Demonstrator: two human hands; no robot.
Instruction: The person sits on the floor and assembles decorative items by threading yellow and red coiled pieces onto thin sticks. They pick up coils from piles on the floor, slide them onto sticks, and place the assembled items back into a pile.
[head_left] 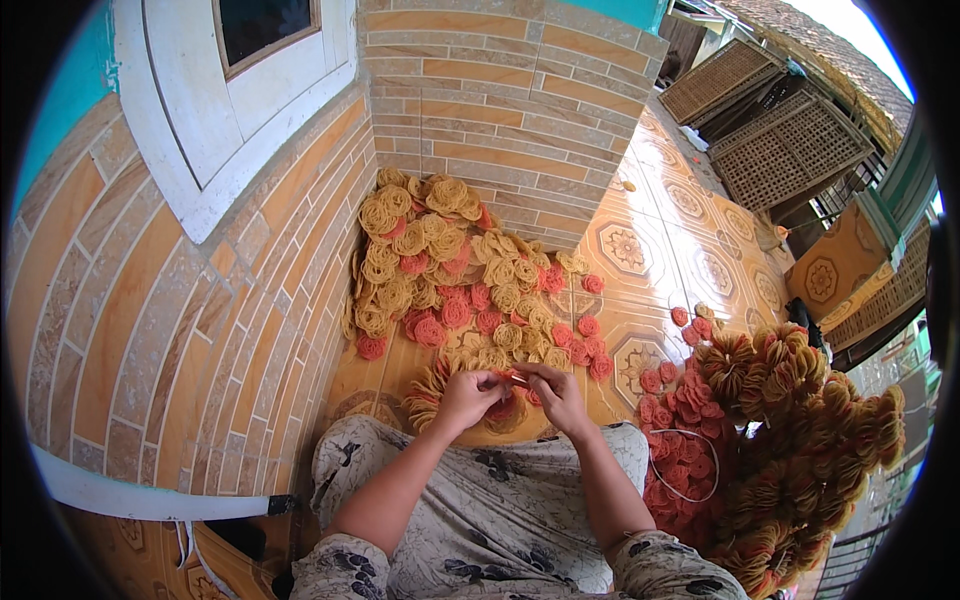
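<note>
My left hand (pixel 474 398) and my right hand (pixel 556 398) meet above my lap, fingers pinched close together. A small pinkish-red piece (pixel 514 379) shows between their fingertips; its full shape is hidden. Just beneath and beside them is a ring-like bundle of yellow, lacy, coiled discs (pixel 426 396), packed edge to edge and partly covered by my hands. Ahead, against the wall corner, lies a heap of loose yellow lacy discs (pixel 432 238), with pink lacy discs (pixel 456 310) mixed in.
At my right, pink discs (pixel 690 400) lie piled under a thin white loop (pixel 716 470). Large bundles of yellow discs (pixel 790 490) stand beside them. Brick-patterned walls (pixel 500 90) rise at left and ahead. Woven racks (pixel 790 150) lean beyond the tiled floor (pixel 640 250).
</note>
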